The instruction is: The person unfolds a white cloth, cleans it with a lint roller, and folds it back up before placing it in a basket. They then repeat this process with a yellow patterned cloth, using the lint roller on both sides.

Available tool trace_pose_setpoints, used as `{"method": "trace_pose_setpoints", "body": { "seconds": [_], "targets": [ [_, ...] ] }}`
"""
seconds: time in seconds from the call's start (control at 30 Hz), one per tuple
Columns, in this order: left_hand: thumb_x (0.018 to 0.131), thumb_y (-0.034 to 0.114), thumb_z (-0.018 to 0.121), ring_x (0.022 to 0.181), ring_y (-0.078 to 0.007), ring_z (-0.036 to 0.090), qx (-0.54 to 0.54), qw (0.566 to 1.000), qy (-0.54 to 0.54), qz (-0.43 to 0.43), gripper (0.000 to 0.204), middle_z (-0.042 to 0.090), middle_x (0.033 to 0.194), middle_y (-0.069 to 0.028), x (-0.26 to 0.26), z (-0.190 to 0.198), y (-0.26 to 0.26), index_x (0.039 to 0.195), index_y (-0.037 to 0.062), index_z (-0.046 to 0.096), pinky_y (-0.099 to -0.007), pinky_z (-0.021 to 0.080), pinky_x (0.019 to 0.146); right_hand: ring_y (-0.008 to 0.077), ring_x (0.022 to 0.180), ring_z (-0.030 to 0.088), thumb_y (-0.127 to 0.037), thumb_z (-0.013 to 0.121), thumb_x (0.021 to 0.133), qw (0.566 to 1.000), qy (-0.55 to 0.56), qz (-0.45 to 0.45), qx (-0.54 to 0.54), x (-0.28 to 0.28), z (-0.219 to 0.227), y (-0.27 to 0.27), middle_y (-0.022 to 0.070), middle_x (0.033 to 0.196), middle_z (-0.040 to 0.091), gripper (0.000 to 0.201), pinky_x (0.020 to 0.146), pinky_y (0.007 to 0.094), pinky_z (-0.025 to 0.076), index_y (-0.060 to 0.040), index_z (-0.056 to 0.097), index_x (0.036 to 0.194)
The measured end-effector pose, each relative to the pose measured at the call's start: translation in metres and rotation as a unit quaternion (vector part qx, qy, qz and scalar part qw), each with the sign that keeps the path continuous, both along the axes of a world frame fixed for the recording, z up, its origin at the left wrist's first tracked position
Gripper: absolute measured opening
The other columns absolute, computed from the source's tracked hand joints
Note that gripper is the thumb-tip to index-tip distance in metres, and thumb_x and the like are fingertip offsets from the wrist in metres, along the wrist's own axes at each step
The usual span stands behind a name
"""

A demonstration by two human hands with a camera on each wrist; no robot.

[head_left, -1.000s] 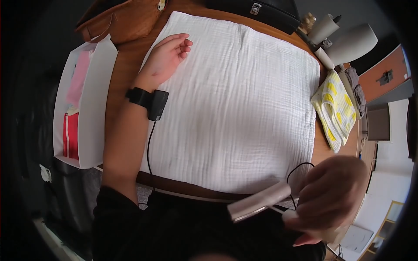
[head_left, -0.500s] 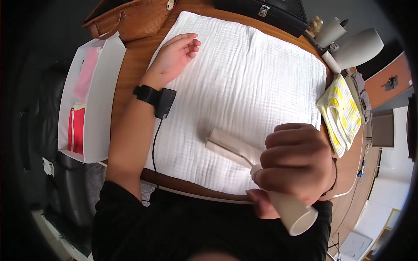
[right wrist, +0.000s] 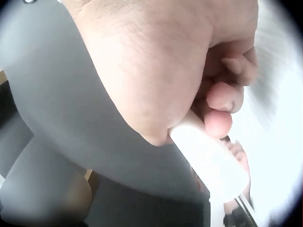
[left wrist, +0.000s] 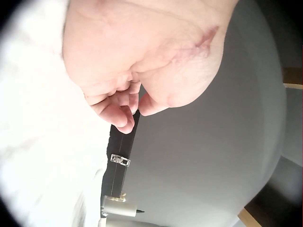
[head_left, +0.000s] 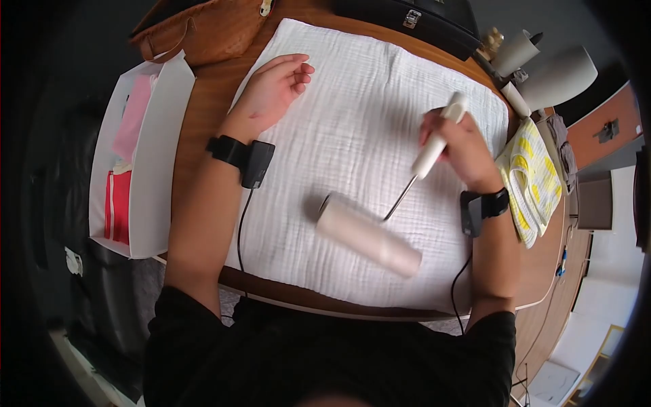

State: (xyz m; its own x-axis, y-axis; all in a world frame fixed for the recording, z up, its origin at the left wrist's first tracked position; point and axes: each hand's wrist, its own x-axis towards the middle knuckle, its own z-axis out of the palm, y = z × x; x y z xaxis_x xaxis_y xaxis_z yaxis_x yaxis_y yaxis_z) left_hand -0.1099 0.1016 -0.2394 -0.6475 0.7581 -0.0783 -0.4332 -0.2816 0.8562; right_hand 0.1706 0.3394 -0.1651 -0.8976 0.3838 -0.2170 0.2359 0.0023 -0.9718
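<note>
Right grip (head_left: 465,150) clasping lint roller (head_left: 369,237), centre right | left grip (head_left: 273,89) lying loosely curled, empty, upper left | gauze cloth (head_left: 359,129) covering desk (head_left: 203,108)

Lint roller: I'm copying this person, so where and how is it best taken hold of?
Likely by the slim handle, from the right in the head view, where the right hand grips it: the handle angles away from the wide roller, joined by a thin rod.

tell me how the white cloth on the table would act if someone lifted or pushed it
The white cloth would probably droop when lifted, since its crinkled surface looks like soft, woven fabric. Pushed from an edge, it may bunch up, as creases already run across it.
</note>
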Motion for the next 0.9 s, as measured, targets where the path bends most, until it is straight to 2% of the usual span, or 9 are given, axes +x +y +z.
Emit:
{"method": "trace_pose_setpoints", "body": {
  "seconds": [0.13, 0.23, 0.37, 0.43, 0.53, 0.57, 0.7, 0.8, 0.9],
  "targets": [
    [0.11, 0.013, 0.059, 0.105, -0.0168, 0.062, 0.006, 1.0, 0.001, -0.005, 0.027, 0.067, 0.116, -0.0104, -0.003, -0.004, 0.001, 0.132, -0.0028, 0.064, -0.0286, 0.052, 0.093, 0.0095, 0.077, 0.068, -0.024, 0.069, 0.097, 0.998, 0.032, -0.049, -0.012, 0.001, -0.021, 0.053, 0.0039, 0.09, 0.076, 0.033, 0.065, 0.024, 0.05, 0.002, 0.073, 0.117],
    [0.111, 0.013, 0.058, 0.1, -0.0146, 0.061, -0.005, 1.0, -0.008, 0.009, 0.025, 0.066, 0.114, -0.008, 0.002, 0.0, 0.003, 0.131, -0.0018, 0.065, -0.0266, 0.052, 0.09, 0.0113, 0.077, 0.068, -0.029, 0.064, 0.098, 0.999, -0.019, -0.031, 0.026, 0.002, -0.007, 0.004, 0.0056, 0.091, 0.075, 0.028, 0.063, 0.0257, 0.051, -0.0038, 0.072, 0.109],
    [0.111, 0.013, 0.059, 0.1, -0.0144, 0.061, -0.012, 1.0, -0.007, 0.011, 0.024, 0.066, 0.112, -0.0071, 0.0, 0.001, 0.003, 0.13, -0.0011, 0.065, -0.0263, 0.051, 0.089, 0.0109, 0.073, 0.069, -0.019, 0.071, 0.096, 0.968, -0.07, 0.24, 0.009, -0.004, 0.005, -0.047, 0.0074, 0.09, 0.08, 0.019, 0.061, 0.0245, 0.052, -0.0011, 0.078, 0.098],
    [0.111, 0.013, 0.059, 0.1, -0.0143, 0.061, -0.012, 1.0, -0.01, 0.015, 0.024, 0.066, 0.111, -0.0066, 0.002, 0.001, 0.002, 0.129, -0.0008, 0.065, -0.0264, 0.051, 0.089, 0.0117, 0.076, 0.07, -0.017, 0.071, 0.094, 0.959, 0.034, 0.28, 0.023, 0.0, 0.001, -0.061, 0.0067, 0.091, 0.08, 0.016, 0.067, 0.0269, 0.054, -0.0021, 0.078, 0.094],
    [0.111, 0.013, 0.06, 0.099, -0.0141, 0.061, -0.015, 1.0, -0.012, 0.018, 0.023, 0.066, 0.111, -0.0063, 0.004, 0.003, 0.003, 0.129, -0.0007, 0.065, -0.0262, 0.051, 0.088, 0.0128, 0.08, 0.071, -0.017, 0.069, 0.092, 0.973, 0.039, 0.225, 0.022, -0.003, -0.004, -0.042, 0.0064, 0.091, 0.08, 0.016, 0.072, 0.0286, 0.054, -0.0035, 0.078, 0.094],
    [0.111, 0.013, 0.06, 0.099, -0.0141, 0.061, -0.016, 1.0, -0.013, 0.018, 0.023, 0.066, 0.111, -0.0063, 0.004, 0.003, 0.003, 0.129, -0.0007, 0.065, -0.0261, 0.051, 0.088, 0.0172, 0.09, 0.076, -0.022, 0.067, 0.098, 0.98, 0.031, 0.194, 0.018, -0.001, -0.012, -0.023, 0.0079, 0.099, 0.081, 0.027, 0.08, 0.031, 0.061, -0.0012, 0.079, 0.111],
    [0.111, 0.013, 0.061, 0.099, -0.014, 0.061, -0.017, 1.0, -0.018, 0.02, 0.023, 0.066, 0.111, -0.0063, 0.004, 0.004, 0.002, 0.128, -0.0008, 0.065, -0.0258, 0.052, 0.088, 0.0141, 0.079, 0.066, -0.026, 0.064, 0.102, 0.994, 0.047, -0.099, -0.012, -0.005, -0.032, 0.036, 0.0051, 0.088, 0.071, 0.033, 0.072, 0.0294, 0.053, 0.0026, 0.072, 0.116],
    [0.11, 0.013, 0.061, 0.099, -0.014, 0.061, -0.013, 1.0, -0.02, 0.017, 0.023, 0.066, 0.111, -0.0062, 0.002, 0.003, 0.002, 0.128, -0.0007, 0.065, -0.0257, 0.052, 0.088, 0.0136, 0.077, 0.064, -0.026, 0.067, 0.101, 0.987, 0.104, -0.125, -0.006, -0.005, -0.027, 0.05, 0.0045, 0.089, 0.069, 0.034, 0.07, 0.0289, 0.051, 0.0033, 0.072, 0.116],
    [0.11, 0.013, 0.061, 0.099, -0.0141, 0.061, -0.016, 0.999, -0.019, 0.02, 0.023, 0.066, 0.111, -0.0064, 0.003, 0.003, 0.003, 0.129, -0.0007, 0.066, -0.0259, 0.052, 0.089, 0.0145, 0.081, 0.068, -0.027, 0.066, 0.101, 0.989, 0.087, -0.116, -0.017, -0.004, -0.033, 0.011, 0.0063, 0.091, 0.073, 0.035, 0.07, 0.0301, 0.055, 0.0033, 0.072, 0.117]
  ]
}}
